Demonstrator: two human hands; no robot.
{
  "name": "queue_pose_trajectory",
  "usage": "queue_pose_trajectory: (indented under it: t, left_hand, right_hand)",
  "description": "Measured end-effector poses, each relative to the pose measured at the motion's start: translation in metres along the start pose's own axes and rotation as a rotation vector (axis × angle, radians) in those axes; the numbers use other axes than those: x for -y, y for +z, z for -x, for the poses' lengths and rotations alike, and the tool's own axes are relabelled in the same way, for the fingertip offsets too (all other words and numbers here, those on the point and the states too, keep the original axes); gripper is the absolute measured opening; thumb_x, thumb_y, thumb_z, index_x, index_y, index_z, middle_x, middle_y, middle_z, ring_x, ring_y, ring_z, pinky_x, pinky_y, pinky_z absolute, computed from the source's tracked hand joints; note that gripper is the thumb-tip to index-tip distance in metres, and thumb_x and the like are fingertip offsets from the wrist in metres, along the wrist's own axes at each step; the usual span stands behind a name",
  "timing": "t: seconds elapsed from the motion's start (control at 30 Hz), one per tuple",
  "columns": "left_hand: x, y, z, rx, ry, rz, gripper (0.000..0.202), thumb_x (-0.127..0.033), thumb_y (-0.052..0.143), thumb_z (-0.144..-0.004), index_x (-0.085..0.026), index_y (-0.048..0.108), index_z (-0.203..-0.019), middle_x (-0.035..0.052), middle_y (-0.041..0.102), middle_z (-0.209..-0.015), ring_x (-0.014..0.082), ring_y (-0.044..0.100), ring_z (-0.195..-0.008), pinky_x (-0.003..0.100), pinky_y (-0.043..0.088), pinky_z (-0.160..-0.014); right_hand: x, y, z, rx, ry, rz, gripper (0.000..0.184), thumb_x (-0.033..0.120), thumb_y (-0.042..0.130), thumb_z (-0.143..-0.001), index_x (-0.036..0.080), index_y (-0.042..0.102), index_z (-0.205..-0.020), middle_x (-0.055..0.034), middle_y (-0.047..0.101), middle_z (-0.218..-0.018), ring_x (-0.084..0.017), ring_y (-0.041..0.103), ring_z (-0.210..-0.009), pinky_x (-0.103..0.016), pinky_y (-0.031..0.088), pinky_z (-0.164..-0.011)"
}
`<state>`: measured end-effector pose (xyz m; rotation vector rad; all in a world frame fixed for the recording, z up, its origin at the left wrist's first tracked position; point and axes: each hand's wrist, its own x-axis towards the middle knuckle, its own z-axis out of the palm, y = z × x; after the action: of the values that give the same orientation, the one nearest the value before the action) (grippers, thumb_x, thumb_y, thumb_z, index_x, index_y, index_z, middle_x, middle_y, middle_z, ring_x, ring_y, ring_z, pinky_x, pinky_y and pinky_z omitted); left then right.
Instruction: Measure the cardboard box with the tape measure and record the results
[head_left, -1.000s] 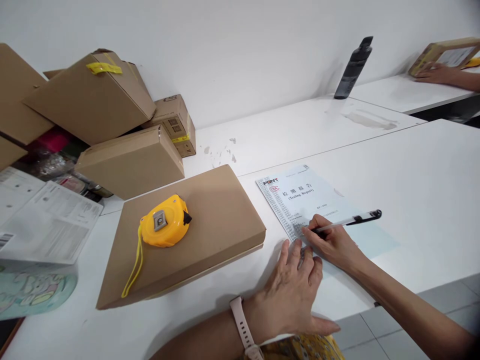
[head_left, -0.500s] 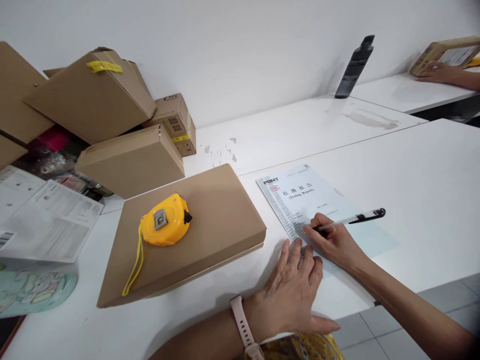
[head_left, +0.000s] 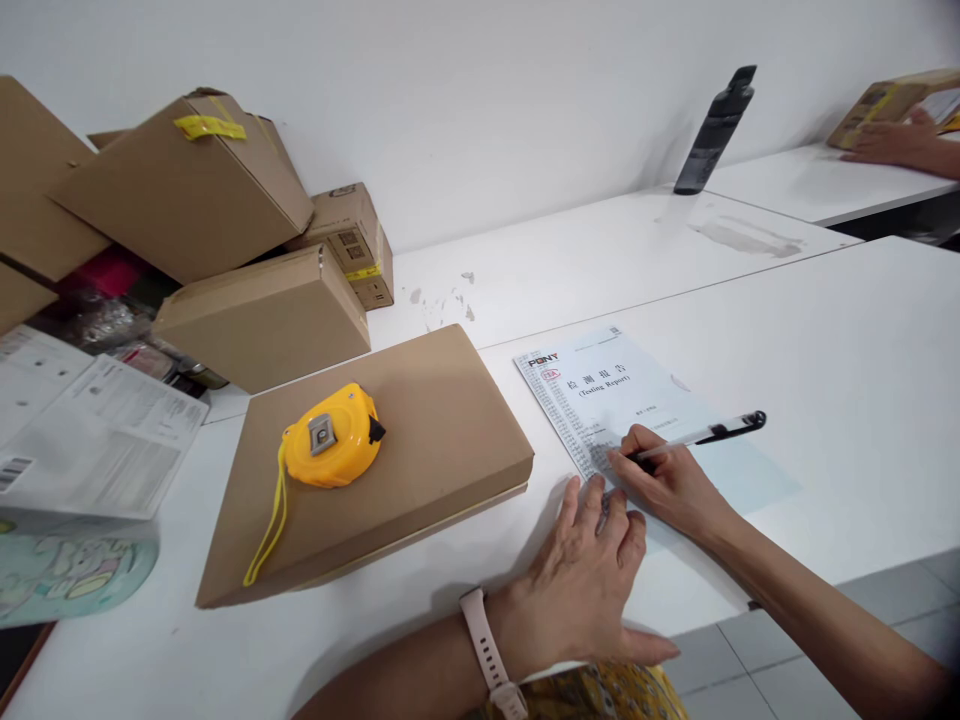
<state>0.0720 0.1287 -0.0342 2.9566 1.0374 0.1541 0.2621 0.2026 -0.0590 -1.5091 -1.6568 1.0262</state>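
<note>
A right hand [head_left: 671, 485] pinches a pen [head_left: 724, 430] over a report [head_left: 607, 375] on the worktop [head_left: 832, 360]; the left hand [head_left: 581, 585], fingers spread, grasps nothing at the report's near edge, where too light a press could let the paper skid.

Right hand [head_left: 671, 487] pinched, fingers curled; left hand [head_left: 585, 580] palm down, fingers spread, just beside that grip.

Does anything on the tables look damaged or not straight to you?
Yes. The white table shows greyish worn patches beside the pile of boxes and near the bottle, as if the surface has peeled. In that pile, one large box lies tilted.
</note>
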Motion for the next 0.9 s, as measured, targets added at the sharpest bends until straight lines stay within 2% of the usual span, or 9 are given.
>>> queue_pose_trajectory:
  t: [0.43, 0.67, 0.9]
  left_hand:
    - [0.0008, -0.0002, 0.0004, -0.009, -0.007, -0.011, 0.099, -0.084, 0.024, -0.093, -0.004, 0.04, -0.15, 0.0193, 0.046, -0.158, 0.0388, 0.029, -0.152, 0.052, 0.01, -0.127]
    - [0.001, -0.0015, 0.0003, -0.007, -0.007, -0.02, 0.099, -0.084, 0.024, -0.092, -0.004, 0.04, -0.149, 0.0199, 0.046, -0.158, 0.0391, 0.03, -0.152, 0.052, 0.011, -0.126]
    - [0.0014, -0.0017, -0.0002, -0.008, -0.001, -0.024, 0.099, -0.084, 0.024, -0.092, -0.004, 0.041, -0.149, 0.0195, 0.046, -0.157, 0.0392, 0.03, -0.151, 0.052, 0.013, -0.126]
  right_hand:
    - [0.0002, -0.0002, 0.0004, -0.035, -0.017, 0.022, 0.032, 0.044, 0.062, -0.091, 0.024, 0.048, -0.07, 0.0064, 0.04, -0.056, -0.011, 0.032, -0.051, -0.027, 0.028, -0.046]
    - [0.0019, -0.0004, 0.0005, -0.013, -0.012, 0.023, 0.031, 0.043, 0.061, -0.091, 0.024, 0.047, -0.07, 0.0068, 0.039, -0.055, -0.011, 0.032, -0.051, -0.027, 0.028, -0.047]
    - [0.0009, -0.0006, 0.0002, -0.045, -0.012, 0.037, 0.03, 0.041, 0.062, -0.09, 0.024, 0.047, -0.07, 0.0066, 0.041, -0.056, -0.011, 0.033, -0.051, -0.027, 0.028, -0.047]
